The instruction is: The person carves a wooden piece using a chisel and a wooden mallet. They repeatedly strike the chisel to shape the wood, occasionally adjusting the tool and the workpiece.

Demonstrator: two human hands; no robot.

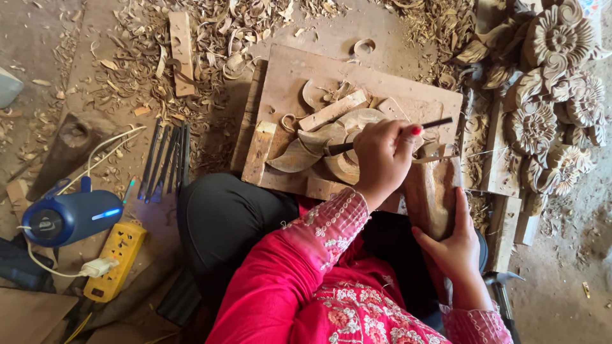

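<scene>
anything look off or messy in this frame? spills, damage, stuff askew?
Nothing damaged. Wood shavings lie scattered thickly over the floor around the carving board. A white cable trails loose across the chisels' side near the blue speaker and yellow power strip. The left hand holds a dark chisel; the right hand grips a wooden mallet.

We closed our left hand (382, 156) into a tight fist, arm stretched forward. Our right hand (456, 245) curled half open, thumb out.

Left hand (382, 156) grips a dark chisel (389, 135) against the curved wood carving (325, 143) on a board (287, 76); right hand (456, 245) holds a wooden mallet (430, 194)
</scene>
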